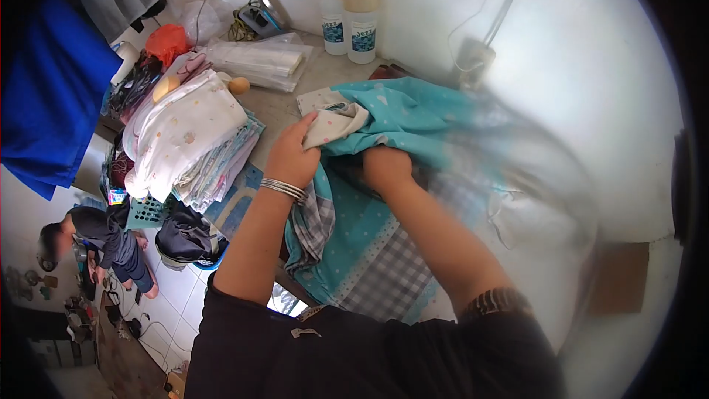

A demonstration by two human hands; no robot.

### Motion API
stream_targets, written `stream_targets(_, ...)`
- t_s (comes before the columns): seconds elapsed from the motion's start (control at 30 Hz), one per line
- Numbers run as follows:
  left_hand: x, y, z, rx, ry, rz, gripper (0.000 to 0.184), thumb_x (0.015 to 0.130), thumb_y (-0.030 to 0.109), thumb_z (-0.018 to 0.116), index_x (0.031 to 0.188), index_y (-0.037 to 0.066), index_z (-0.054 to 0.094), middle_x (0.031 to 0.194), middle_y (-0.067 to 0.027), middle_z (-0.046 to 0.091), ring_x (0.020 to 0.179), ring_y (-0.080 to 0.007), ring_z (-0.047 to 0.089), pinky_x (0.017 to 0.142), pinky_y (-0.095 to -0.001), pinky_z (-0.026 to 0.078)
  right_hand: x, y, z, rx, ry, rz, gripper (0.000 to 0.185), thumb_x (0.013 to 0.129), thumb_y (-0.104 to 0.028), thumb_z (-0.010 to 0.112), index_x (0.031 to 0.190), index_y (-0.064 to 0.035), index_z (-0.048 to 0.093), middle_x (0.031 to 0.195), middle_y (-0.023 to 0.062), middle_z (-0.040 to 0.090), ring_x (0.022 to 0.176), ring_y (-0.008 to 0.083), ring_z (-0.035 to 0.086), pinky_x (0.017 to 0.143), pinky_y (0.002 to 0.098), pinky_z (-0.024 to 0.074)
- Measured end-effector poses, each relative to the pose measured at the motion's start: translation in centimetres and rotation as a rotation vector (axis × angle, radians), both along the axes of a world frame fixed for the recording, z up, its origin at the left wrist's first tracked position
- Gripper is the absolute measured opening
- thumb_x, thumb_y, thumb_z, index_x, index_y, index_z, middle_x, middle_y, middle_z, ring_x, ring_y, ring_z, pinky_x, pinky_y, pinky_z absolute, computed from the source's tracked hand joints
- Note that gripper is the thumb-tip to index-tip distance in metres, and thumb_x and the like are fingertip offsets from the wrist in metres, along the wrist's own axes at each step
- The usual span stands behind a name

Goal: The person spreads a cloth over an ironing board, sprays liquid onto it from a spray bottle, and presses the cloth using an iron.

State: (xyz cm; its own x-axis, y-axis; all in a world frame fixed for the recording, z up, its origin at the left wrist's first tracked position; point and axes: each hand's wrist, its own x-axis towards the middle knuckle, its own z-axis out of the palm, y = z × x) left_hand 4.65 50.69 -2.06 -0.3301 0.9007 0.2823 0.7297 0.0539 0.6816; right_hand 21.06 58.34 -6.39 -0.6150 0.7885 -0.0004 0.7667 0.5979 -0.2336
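Note:
A turquoise cloth [406,103] with white dots and a grey-checked part [384,270] lies bunched and spread in front of me. My left hand [295,151] pinches a cream fold [334,127] of this cloth at its left end; bangles circle that wrist. Under the raised turquoise edge sits my right hand [388,170], its back showing and its fingers hidden in the folds. Between the hands the cloth opens into a dark hollow. Toward the right the fabric is blurred and pale.
Stacked folded cloths [196,129] rise on the left, beside plastic packets [258,63]. Two white bottles [334,26] stand against the wall, one topped by a tape roll [361,0]. Blue cloth [52,81] hangs far left. Another person [111,244] sits on the tiled floor.

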Motion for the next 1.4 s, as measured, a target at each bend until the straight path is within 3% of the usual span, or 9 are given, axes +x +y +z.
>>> stream_targets(0.17, 0.0, 1.4, 0.9, 0.091, -0.295, -0.097, 0.05, 0.073, 0.007, 0.054, 0.123, 0.005, 0.047, 0.112, -0.0175, 0.056, 0.102, -0.0255, 0.055, 0.089, -0.0289, 0.04, -0.3, -2.5, 2.1, -0.111, -0.19, 0.443, 0.027, 0.074, -0.024, 0.055, 0.094, -0.0078, 0.062, 0.085, 0.0139, 0.063, 0.079, 0.029, 0.062, 0.068, 0.0403, 0.0494)
stream_targets(0.23, 0.6, 1.4, 1.5, 0.088, -0.365, -0.143, 0.05, 0.074, 0.008, 0.054, 0.123, 0.003, 0.047, 0.114, -0.0178, 0.055, 0.103, -0.0253, 0.055, 0.09, -0.0291, 0.039, -1.6, -2.9, -0.5, 0.214, 0.129, 0.343, 0.023, 0.074, -0.022, 0.054, 0.09, -0.0078, 0.062, 0.084, 0.0127, 0.063, 0.077, 0.0291, 0.062, 0.066, 0.0397, 0.0501)
stream_targets(0.33, 0.9, 1.3, 1.5, 0.022, -0.028, -0.161, 0.052, 0.074, 0.013, 0.057, 0.124, 0.004, 0.046, 0.113, -0.0193, 0.055, 0.106, -0.0275, 0.053, 0.091, -0.0311, 0.039, -2.2, -2.1, -1.9, 0.482, 0.432, 0.236, 0.02, 0.074, -0.02, 0.054, 0.088, -0.0075, 0.062, 0.083, 0.0118, 0.063, 0.075, 0.029, 0.062, 0.064, 0.0387, 0.0506)
stream_targets(0.47, 0.0, 0.1, 1.2, -0.135, 0.056, -0.095, 0.059, 0.074, 0.021, 0.061, 0.127, 0.005, 0.042, 0.119, -0.0214, 0.05, 0.11, -0.0317, 0.049, 0.094, -0.0337, 0.036, 0.0, -3.2, 0.8, -0.131, -0.002, 0.192, 0.026, 0.071, -0.028, 0.061, 0.09, -0.0097, 0.06, 0.082, 0.0112, 0.063, 0.076, 0.0294, 0.062, 0.068, 0.0386, 0.0491)
stream_targets(0.7, -1.4, -2.3, -1.6, -0.234, 0.006, -0.107, 0.064, 0.073, 0.025, 0.063, 0.129, 0.006, 0.039, 0.121, -0.0214, 0.046, 0.11, -0.0331, 0.047, 0.093, -0.0355, 0.037, 12.6, -10.6, 1.4, -0.169, -0.092, 0.306, 0.036, 0.068, -0.042, 0.066, 0.081, -0.01, 0.054, 0.073, 0.0126, 0.061, 0.07, 0.0281, 0.061, 0.06, 0.0407, 0.0463)
stream_targets(0.83, 1.0, -1.3, -0.1, -0.23, -0.011, -0.073, 0.059, 0.075, 0.025, 0.063, 0.128, 0.007, 0.042, 0.119, -0.0213, 0.049, 0.111, -0.0307, 0.048, 0.094, -0.0338, 0.036, 14.0, -4.6, 1.0, 0.005, -0.025, -0.121, 0.032, 0.072, -0.038, 0.064, 0.084, -0.0097, 0.055, 0.074, 0.0096, 0.062, 0.07, 0.03, 0.06, 0.064, 0.0411, 0.0437)
stream_targets(0.93, 2.6, -0.1, 1.1, -0.143, -0.18, -0.112, 0.045, 0.079, 0.02, 0.06, 0.12, 0.004, 0.05, 0.113, -0.0168, 0.054, 0.105, -0.0242, 0.052, 0.091, -0.0309, 0.038, 12.1, 0.2, 0.2, 0.167, 0.062, -0.071, 0.034, 0.07, -0.037, 0.066, 0.084, -0.0088, 0.054, 0.076, 0.0104, 0.062, 0.073, 0.0295, 0.06, 0.064, 0.0404, 0.0446)
stream_targets(1.03, 3.0, 0.7, 1.9, 0.619, -0.251, -0.143, 0.018, 0.084, 0.004, 0.053, 0.1, -0.001, 0.058, 0.095, -0.007, 0.056, 0.087, -0.014, 0.053, 0.079, -0.0242, 0.041, 7.5, 3.1, -0.7, 0.205, 0.063, -0.093, 0.034, 0.069, -0.037, 0.066, 0.087, -0.0089, 0.058, 0.082, 0.0093, 0.063, 0.076, 0.0264, 0.062, 0.064, 0.0387, 0.0474)
stream_targets(1.4, 4.8, 1.0, 2.7, 0.52, -0.384, -0.167, 0.025, 0.084, 0.005, 0.054, 0.109, 0.001, 0.055, 0.103, -0.0066, 0.054, 0.095, -0.013, 0.051, 0.086, -0.0249, 0.039, 2.9, 6.1, -1.9, 0.055, 0.125, -0.344, 0.028, 0.069, -0.027, 0.062, 0.091, -0.0097, 0.063, 0.092, 0.0109, 0.064, 0.084, 0.026, 0.063, 0.068, 0.0373, 0.0501)
